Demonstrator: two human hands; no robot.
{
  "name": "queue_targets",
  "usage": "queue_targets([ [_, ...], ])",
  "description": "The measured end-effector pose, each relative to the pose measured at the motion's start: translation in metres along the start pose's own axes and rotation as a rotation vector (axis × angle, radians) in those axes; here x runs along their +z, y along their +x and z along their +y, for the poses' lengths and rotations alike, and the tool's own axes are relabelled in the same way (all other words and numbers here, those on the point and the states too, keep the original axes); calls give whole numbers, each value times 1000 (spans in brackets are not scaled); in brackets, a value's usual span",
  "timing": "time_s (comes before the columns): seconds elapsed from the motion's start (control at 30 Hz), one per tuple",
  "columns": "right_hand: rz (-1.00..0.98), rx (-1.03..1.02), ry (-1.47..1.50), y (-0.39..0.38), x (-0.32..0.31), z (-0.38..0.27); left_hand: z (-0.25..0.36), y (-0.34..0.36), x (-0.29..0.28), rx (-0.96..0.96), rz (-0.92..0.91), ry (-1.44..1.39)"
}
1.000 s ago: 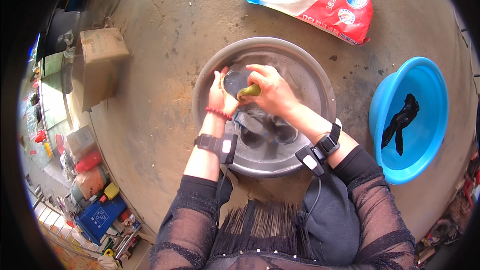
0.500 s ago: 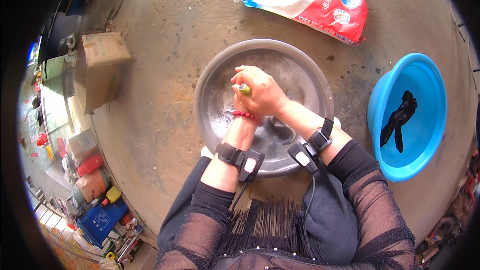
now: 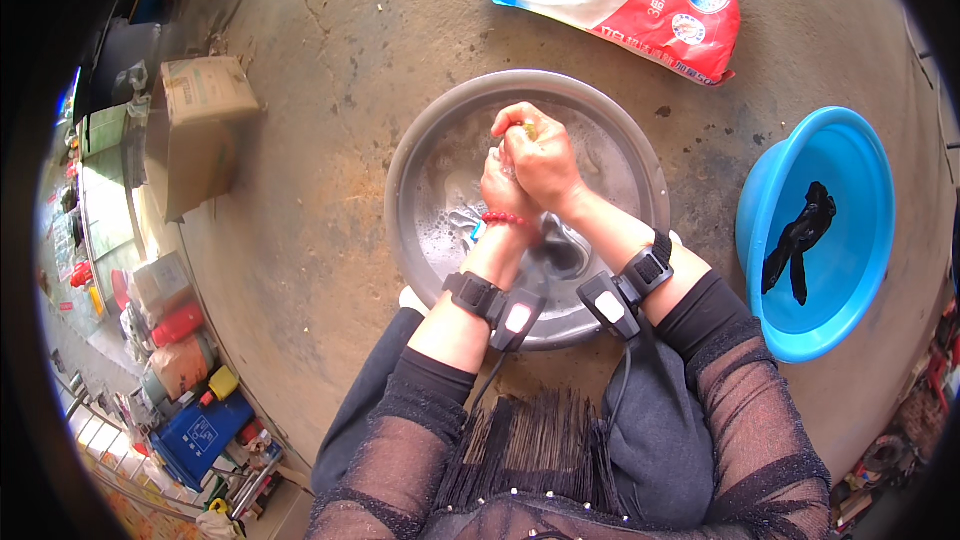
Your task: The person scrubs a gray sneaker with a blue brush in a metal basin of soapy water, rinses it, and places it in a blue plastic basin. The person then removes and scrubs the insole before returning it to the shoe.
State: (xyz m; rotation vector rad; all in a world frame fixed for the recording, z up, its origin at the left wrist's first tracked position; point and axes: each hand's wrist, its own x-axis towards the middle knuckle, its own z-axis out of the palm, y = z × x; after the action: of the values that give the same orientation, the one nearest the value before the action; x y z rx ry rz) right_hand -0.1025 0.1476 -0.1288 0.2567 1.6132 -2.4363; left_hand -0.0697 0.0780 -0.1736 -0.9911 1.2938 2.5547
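Observation:
Over a grey metal basin [image 3: 403,175], my two hands are pressed together. My right hand [image 3: 548,155] is closed, its fingers curled over the top of my left hand [image 3: 500,183]. The left hand's fingers curl in beneath and are mostly hidden; whatever lies between the palms cannot be made out. A small yellow-green thing [image 3: 531,130] shows at the right hand's fingers, too small to name. In the basin, soapy water surrounds a dark wet shape [image 3: 565,255] under my wrists. A small white and blue piece of fabric [image 3: 463,223] lies left of my left wrist.
At the right, a blue plastic basin [image 3: 752,230] holds a black wet cloth item [image 3: 803,230]. A red, white and blue detergent bag [image 3: 640,5] lies on the concrete floor beyond the metal basin. A cardboard box [image 3: 205,130] and assorted clutter stand at the left.
Both hands have moved slightly farther away and to the right, still pressed together. The right hand's fingers have curled in more. The white and blue fabric in the basin now shows beside my left wrist.

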Motion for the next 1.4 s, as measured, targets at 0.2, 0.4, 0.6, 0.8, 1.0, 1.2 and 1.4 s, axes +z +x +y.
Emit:
queue_targets([
  [0.2, -26, 162, 350, 5, -15, 2, 13, -10, 15, 2, 83, -12],
  [0.4, -95, 139, 543, 3, -41, -10, 46, -18, 5, -194, 11, 284],
  [0.6, -196, 664, 598, -16, -63, -2, 68, -12, -26, 294, 149, 489],
  [0.8, -251, 957, 395, -34, -75, -3, 98, -17, -38, 315, 179, 171],
  [1.0, -460, 671, 16, -45, -80, -58, 127, -31, -43, 144, 164, 17],
  [1.2, -306, 61, -798, -43, -67, -117, 134, -58, -28, 64, 74, -34],
  [1.4, -367, -170, -1077, -50, -57, -173, 148, -101, 1, 87, -7, -124],
])
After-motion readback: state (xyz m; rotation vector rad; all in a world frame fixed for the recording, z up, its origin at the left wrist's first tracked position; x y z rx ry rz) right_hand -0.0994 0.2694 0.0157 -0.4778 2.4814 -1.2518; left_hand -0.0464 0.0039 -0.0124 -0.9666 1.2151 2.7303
